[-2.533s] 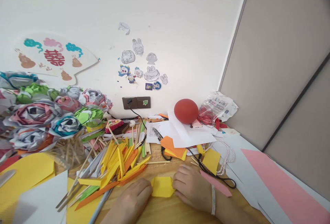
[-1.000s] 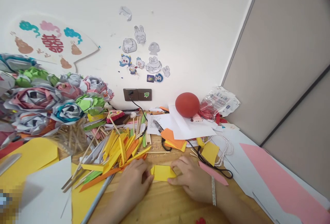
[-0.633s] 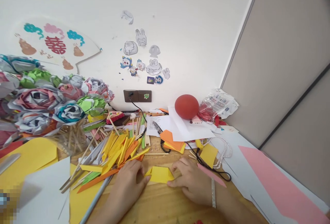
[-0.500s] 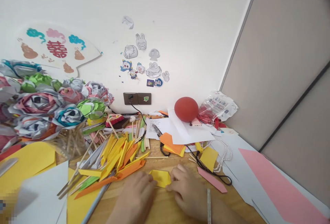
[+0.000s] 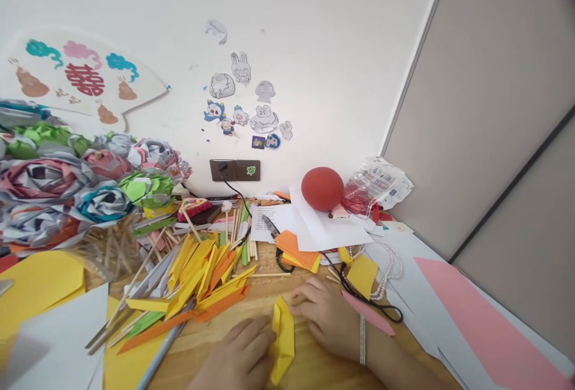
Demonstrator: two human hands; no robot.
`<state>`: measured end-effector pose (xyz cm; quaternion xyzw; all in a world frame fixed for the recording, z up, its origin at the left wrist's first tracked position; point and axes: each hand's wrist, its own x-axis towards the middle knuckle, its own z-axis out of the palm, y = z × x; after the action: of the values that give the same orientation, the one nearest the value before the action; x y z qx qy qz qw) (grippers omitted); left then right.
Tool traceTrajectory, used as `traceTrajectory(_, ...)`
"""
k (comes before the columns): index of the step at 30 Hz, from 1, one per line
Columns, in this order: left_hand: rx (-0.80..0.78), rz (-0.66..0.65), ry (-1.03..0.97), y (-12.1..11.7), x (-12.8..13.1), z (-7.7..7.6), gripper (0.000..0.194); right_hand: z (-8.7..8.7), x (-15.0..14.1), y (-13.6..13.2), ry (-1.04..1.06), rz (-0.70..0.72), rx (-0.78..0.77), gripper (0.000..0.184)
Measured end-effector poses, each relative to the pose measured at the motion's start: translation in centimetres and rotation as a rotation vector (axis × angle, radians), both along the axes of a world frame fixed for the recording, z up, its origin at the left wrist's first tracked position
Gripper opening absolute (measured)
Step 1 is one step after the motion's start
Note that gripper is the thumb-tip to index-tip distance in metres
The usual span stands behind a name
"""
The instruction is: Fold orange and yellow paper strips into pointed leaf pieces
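Observation:
A small folded strip of yellow paper [image 5: 284, 342] lies lengthwise away from me on the wooden table, with slanted ends and a raised fold along its left side. My left hand [image 5: 242, 351] is closed on its left edge, the fingertips bent over the fold and the thumb hidden. At the upper right edge, the bent fingers of my right hand [image 5: 326, 318] touch the paper. A band circles my right wrist. Left of my hands lies a heap of folded yellow and orange paper strips [image 5: 202, 276].
Paper flowers [image 5: 103, 201] crowd the left side. Scissors [image 5: 270, 226], orange paper pieces [image 5: 296, 251] and a red balloon [image 5: 322, 189] lie toward the wall. A black cord [image 5: 372, 303], a bead string [image 5: 395, 258] and pink paper [image 5: 485, 324] are at the right.
The yellow paper has turned from lying crosswise to pointing away from me. My left hand has shifted down beside it; my right hand is now at its far end.

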<state>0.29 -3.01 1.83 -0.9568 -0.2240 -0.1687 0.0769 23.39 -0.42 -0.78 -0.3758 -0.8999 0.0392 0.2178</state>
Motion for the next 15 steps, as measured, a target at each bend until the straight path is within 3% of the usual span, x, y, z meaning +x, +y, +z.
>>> traceTrajectory(7,0.122,0.155,-0.048,1.6,-0.9,-3.0,0.014,0.3,-0.5,-0.4,-0.091,0.111,0.099,0.012)
traceTrajectory(10,0.150,0.221,-0.031,2.0,-1.3,-3.4,0.010,0.1,-0.8,-0.3,-0.124,0.033,0.053,0.005)
traceTrajectory(15,0.269,0.215,-0.134,2.3,-1.9,-3.8,0.024,-0.7,-1.6,0.1,-0.111,-0.066,0.055,0.007)
